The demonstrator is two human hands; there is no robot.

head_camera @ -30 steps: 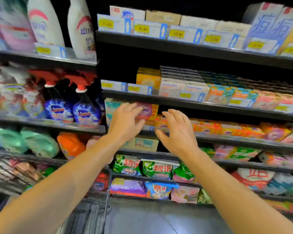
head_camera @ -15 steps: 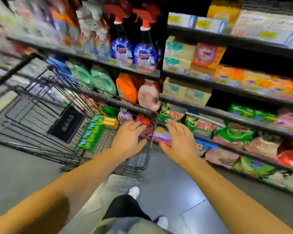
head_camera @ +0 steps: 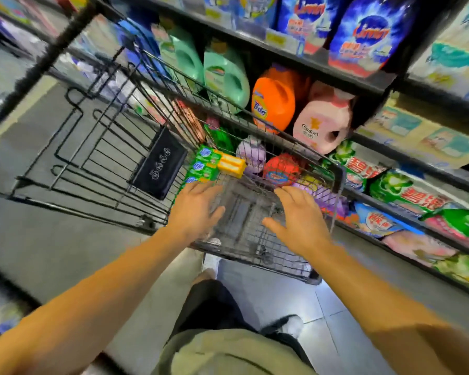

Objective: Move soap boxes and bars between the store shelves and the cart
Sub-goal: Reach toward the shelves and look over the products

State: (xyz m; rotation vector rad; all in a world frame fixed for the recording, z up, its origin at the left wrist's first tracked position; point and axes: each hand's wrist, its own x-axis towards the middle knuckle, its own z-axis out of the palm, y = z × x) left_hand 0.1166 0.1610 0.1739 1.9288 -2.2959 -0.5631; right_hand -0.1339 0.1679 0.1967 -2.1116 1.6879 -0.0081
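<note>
Down over the near end of the wire cart (head_camera: 336,169), both hands reach in side by side with a gap between them. Left hand (head_camera: 194,209) has its fingers straight and spread, holding nothing, its fingertips close to the stack of green soap boxes (head_camera: 202,169) that lies in the cart's near left part. Right hand (head_camera: 299,217) is likewise loose, fingers extended, thumb pointing left, gripping nothing; motion blur softens both, so whether either touches the wire floor cannot be told. A yellow soap box (head_camera: 232,165) lies tilted against the far end of the green stack, touching it. Beyond the hands, seen past the cart's far wire wall, sit a lilac pouch (head_camera: 251,155) and a red-orange round pack (head_camera: 280,170); whether they lie inside the cart or on the shelf behind is unclear. A black panel (head_camera: 159,165) hangs in the cart's fold-down seat section, to the left of the green boxes. The store shelves (head_camera: 368,85) run along the far right, carrying green detergent jugs (head_camera: 225,77), an orange Tide jug (head_camera: 272,101) and a pink Comfort jug (head_camera: 322,123). Lower right shelves hold green and pink bagged powder (head_camera: 406,193).
</note>
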